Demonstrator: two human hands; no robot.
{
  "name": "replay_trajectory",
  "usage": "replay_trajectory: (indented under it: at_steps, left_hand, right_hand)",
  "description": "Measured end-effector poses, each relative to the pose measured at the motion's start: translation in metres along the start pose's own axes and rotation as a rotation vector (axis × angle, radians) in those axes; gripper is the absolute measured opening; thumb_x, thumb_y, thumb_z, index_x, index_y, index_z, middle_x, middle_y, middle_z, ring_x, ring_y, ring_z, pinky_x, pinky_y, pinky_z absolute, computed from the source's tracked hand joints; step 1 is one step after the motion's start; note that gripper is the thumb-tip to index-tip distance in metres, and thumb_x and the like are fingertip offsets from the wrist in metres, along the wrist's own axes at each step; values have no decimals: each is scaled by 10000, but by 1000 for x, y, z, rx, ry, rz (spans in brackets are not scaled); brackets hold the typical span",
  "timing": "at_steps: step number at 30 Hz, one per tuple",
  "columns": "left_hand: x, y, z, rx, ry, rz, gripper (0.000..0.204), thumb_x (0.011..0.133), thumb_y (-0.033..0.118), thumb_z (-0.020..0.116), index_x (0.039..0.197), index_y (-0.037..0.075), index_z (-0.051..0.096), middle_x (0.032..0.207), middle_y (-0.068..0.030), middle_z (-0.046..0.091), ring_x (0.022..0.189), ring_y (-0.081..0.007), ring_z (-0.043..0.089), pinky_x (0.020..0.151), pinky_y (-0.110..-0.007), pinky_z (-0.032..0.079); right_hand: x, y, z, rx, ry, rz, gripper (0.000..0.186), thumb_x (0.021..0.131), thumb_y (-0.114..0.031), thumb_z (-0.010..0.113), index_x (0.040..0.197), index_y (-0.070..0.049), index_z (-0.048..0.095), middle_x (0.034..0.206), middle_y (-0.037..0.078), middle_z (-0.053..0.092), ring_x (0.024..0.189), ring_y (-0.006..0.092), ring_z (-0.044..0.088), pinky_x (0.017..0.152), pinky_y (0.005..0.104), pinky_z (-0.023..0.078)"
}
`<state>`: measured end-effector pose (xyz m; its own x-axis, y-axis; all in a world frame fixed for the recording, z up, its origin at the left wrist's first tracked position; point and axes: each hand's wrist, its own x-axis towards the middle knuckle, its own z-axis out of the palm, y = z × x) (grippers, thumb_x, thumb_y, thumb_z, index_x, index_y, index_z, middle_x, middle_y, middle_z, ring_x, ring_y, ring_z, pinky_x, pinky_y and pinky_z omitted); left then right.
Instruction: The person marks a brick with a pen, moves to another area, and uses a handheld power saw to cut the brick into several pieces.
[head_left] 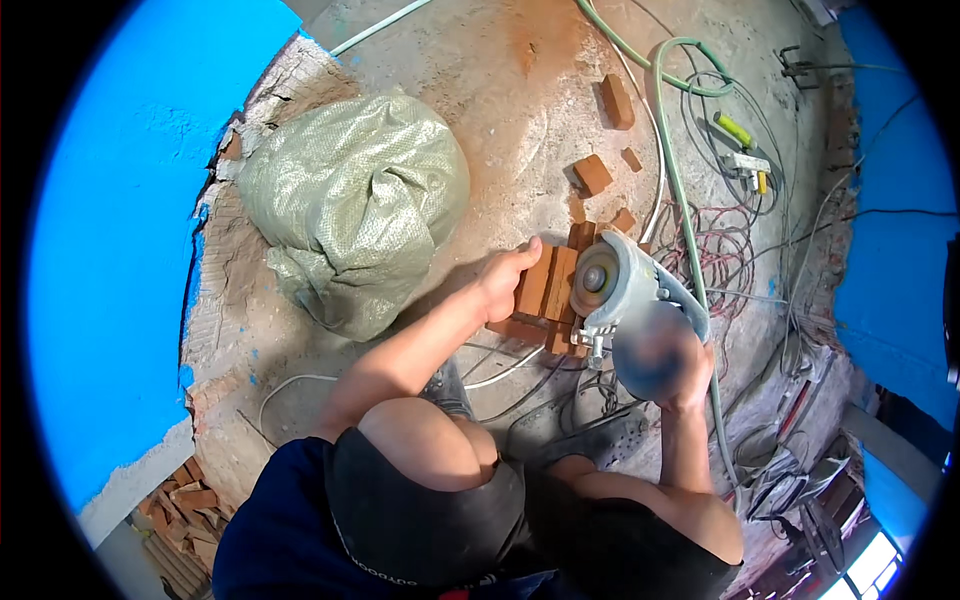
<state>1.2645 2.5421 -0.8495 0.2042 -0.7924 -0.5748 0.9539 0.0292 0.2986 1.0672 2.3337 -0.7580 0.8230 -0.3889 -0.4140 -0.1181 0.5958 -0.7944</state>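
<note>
My left hand (503, 279) is closed on the left side of a red brick (535, 284), its thumb along the far end. That brick lies against another brick (562, 280), with more brick pieces under and beyond them. My right hand (688, 372) grips the rear of a handheld disc cutter (622, 280), partly hidden by a blurred patch. The cutter's round guard sits at the right side of the bricks. Whether its blade touches a brick, I cannot tell.
A tied woven sack (360, 200) bulges at the left beside a broken wall edge. Loose bricks (592, 175) lie beyond my hands. A green hose (680, 190) and tangled red cable (725, 250) run along the right, near a power strip (746, 165). My knees are close below.
</note>
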Motion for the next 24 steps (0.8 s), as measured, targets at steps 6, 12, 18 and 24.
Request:
replay_trajectory:
  at_steps: [6, 12, 18, 24]
  left_hand:
    - [-2, 0, 6, 7, 21, -2, 538, 1052, 436, 384, 1366, 3, 437, 1284, -167, 591, 1136, -289, 629, 957, -472, 538]
    - [1, 1, 2, 54, 23, 21, 544, 1043, 450, 404, 1375, 23, 463, 1290, -148, 594, 1153, -284, 618, 960, -468, 533]
    - [4, 5, 1, 107, 100, 22, 532, 1041, 435, 427, 1355, 8, 471, 1270, -149, 604, 1130, -278, 632, 946, -454, 543]
    - [4, 1, -2, 96, 99, 4, 535, 1040, 426, 439, 1340, -14, 483, 1267, -150, 606, 1123, -282, 634, 947, -451, 537]
  right_hand:
    - [-1, 0, 0, 23, 65, 53, 336, 957, -176, 530, 1203, 50, 572, 931, 134, 651, 773, 250, 662, 697, 407, 583]
    - [1, 9, -15, 53, 76, 76, 366, 995, -210, 442, 1216, 55, 566, 1005, 166, 662, 844, 285, 677, 727, 429, 585]
    - [2, 12, -23, 71, 30, 65, 391, 1006, -226, 403, 1193, 73, 571, 1005, 174, 662, 830, 287, 675, 704, 416, 584]
    - [2, -12, 40, -98, 231, 52, 121, 871, -77, 495, 846, 18, 565, 653, 84, 554, 533, 171, 518, 515, 320, 451]
